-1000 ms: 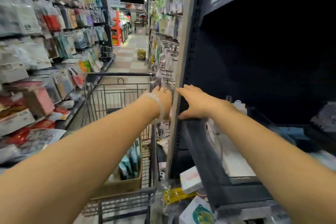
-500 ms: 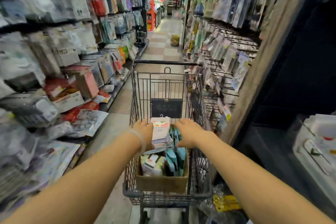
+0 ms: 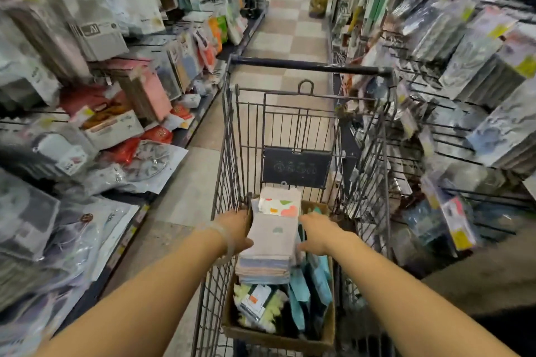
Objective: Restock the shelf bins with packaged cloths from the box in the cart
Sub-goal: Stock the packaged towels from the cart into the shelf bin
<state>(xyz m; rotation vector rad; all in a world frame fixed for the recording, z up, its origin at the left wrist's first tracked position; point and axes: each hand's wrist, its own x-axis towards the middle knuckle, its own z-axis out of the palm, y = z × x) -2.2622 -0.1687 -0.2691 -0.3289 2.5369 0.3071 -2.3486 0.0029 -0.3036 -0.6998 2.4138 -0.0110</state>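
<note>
Head view, operator: Report the position of the stock.

Technician: A stack of packaged cloths is raised above the cardboard box, which sits at the near end of the wire cart. More packs remain in the box: teal packs on the right, a pale green pack at the near left.

Operator: State the grip.

Technician: The left hand clamps the left edge of the stack, thumb curled over its near edge. The right hand presses the opposite edge, with the thumb low against the stack's side; its fingertips are hidden behind the packs, so the finger curl cannot be confirmed. The stack is held between both hands.

Operator: Handling characteristics?

Technician: Judged light and soft. Each pack appears to be folded cloth in a slick film sleeve with a card header. The layers are loose, so the stack can be expected to slide or fan apart if side pressure drops or the stack tilts.

Operator: Recommended hold?

Technician: Take the long side edges at mid-height, with fingers under the lowest pack. Keep the stack level. Avoid lifting by the card header; it would likely bend.

Operator: Destination?

Technician: Shelving flanks both sides of the aisle; the target bin cannot be identified in this view.
</note>
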